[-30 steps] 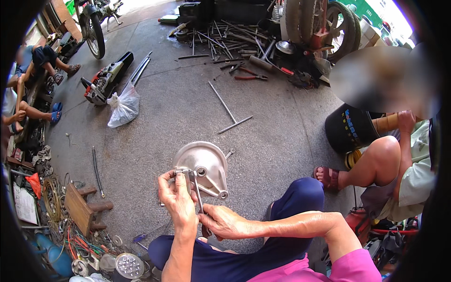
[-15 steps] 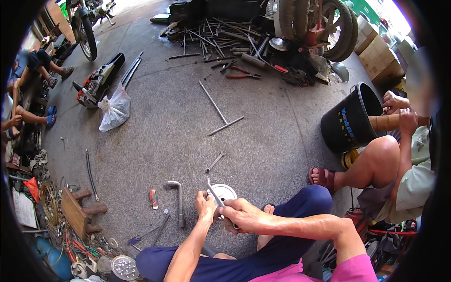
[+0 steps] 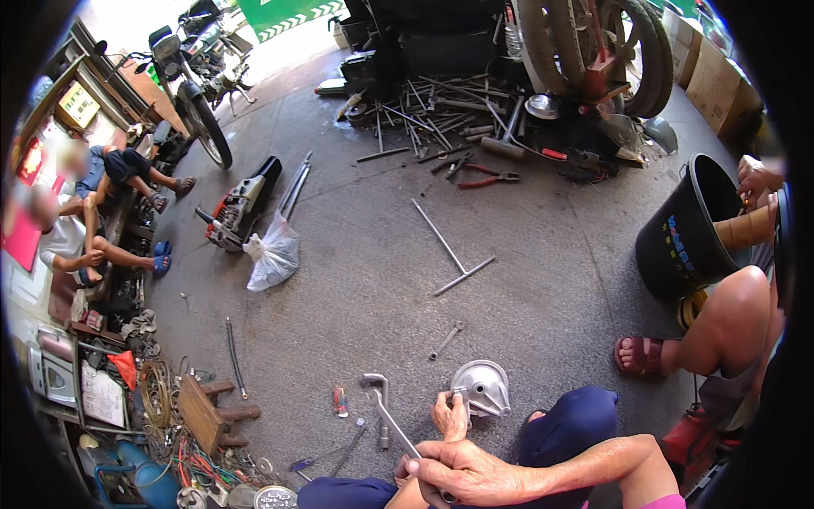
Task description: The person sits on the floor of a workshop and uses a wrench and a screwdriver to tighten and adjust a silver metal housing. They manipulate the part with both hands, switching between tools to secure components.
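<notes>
Our left hand (image 3: 451, 419) is clamped on the round metal plate (image 3: 489, 379) at five o'clock, seemingly to steady it; our right hand (image 3: 473, 472) grips a wrench (image 3: 397, 427), angled toward eleven o'clock, clear of the plate.

In the lower half, a silver-grey hub plate (image 3: 482, 383), grey cranked tool (image 3: 398, 428) and navy trousers (image 3: 564, 422); at right, a black bucket (image 3: 660, 250); at top, a green panel (image 3: 275, 12) with white chevrons.
</notes>
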`<act>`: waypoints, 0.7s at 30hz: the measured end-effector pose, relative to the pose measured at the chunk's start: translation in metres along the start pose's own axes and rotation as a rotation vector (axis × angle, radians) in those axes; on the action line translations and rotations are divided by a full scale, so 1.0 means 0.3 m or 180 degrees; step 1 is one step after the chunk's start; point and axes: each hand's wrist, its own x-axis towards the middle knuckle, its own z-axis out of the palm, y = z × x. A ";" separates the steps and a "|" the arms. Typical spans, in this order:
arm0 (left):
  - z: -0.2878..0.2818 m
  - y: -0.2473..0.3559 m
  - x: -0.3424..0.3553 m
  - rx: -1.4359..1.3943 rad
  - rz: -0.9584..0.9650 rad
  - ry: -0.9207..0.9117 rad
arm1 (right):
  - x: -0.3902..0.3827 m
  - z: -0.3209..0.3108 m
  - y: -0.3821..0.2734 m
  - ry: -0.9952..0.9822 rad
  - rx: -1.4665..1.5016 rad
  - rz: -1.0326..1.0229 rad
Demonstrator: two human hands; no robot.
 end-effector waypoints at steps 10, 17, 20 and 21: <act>-0.041 0.231 0.368 0.0040 0.0026 -0.0297 | 0.032 -0.040 -0.060 0.0186 0.0114 -0.0414; 0.134 0.167 0.438 0.1561 0.0418 -0.0052 | 0.012 -0.187 -0.083 0.0793 -0.0136 -0.0546; 0.098 0.147 0.435 0.1488 0.0380 -0.0048 | 0.009 -0.189 -0.113 0.0810 -0.0007 -0.0475; 0.083 0.150 0.439 0.1399 0.0418 -0.0040 | 0.006 -0.189 -0.129 0.0739 -0.0049 -0.0427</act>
